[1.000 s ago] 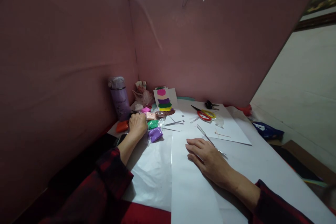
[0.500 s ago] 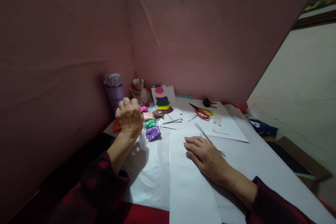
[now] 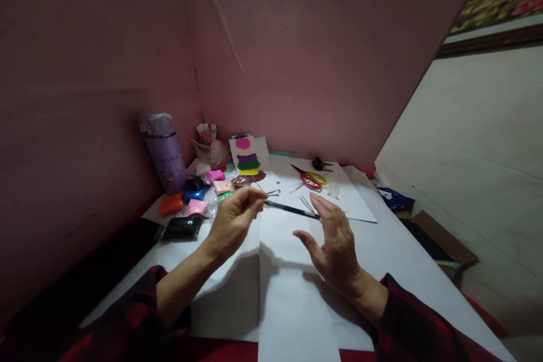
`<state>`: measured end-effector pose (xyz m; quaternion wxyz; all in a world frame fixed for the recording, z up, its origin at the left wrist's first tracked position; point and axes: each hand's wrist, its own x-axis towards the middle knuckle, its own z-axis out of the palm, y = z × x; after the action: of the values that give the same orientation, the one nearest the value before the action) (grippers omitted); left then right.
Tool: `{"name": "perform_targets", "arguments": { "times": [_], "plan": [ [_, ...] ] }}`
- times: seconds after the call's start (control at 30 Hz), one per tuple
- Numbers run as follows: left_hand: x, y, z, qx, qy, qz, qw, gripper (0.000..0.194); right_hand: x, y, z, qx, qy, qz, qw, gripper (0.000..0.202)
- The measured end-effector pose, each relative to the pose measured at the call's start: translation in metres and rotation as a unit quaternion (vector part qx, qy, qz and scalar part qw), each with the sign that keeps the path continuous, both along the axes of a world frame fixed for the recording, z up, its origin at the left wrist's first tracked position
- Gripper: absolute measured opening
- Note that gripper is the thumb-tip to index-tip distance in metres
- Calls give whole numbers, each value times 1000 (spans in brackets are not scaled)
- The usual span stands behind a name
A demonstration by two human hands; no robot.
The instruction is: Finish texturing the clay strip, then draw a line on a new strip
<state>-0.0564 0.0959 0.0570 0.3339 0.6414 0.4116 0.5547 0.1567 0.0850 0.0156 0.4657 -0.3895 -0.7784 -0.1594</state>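
A thin dark pen-like stick [image 3: 292,210] spans the gap between my hands above the white paper [image 3: 292,300]. My left hand [image 3: 235,218] pinches its left end between thumb and fingertips. Its right end reaches the fingers of my right hand [image 3: 335,243], whose thumb stands apart from the other fingers. Behind my left hand lie clay packets: orange [image 3: 171,204], light pink [image 3: 197,207], black [image 3: 182,228] and several more. A card with coloured bands [image 3: 248,158] leans at the back.
Scissors with red and yellow handles [image 3: 314,179] and a small black object [image 3: 317,163] lie on the back sheet. A purple bottle [image 3: 164,155] stands at the left beside a plastic bag [image 3: 212,150]. Pink walls [image 3: 297,68] enclose the back and left.
My left hand has come right and down from near the bottle, now with the dark stick. My right hand has risen off the paper. The view has shifted right.
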Motion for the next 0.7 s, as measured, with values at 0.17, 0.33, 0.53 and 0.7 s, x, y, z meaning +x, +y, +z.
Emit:
{"name": "perform_targets", "arguments": {
  "times": [0.17,0.33,0.53,0.7],
  "plan": [
    [6,-7,-6,69,87,-26,993,12,0,-2,-2,-31,-30,3,999,17],
    [3,-2,-11,256,248,-21,934,9,-1,-1,-5,-59,-24,38,997,18],
    [-3,4,-11,326,353,7,877,15,0,0,-3,-39,-50,33,997,24],
    [-2,-1,-1,253,382,-10,889,23,1,1,-1,-30,-68,20,997,26]
  ]
}}
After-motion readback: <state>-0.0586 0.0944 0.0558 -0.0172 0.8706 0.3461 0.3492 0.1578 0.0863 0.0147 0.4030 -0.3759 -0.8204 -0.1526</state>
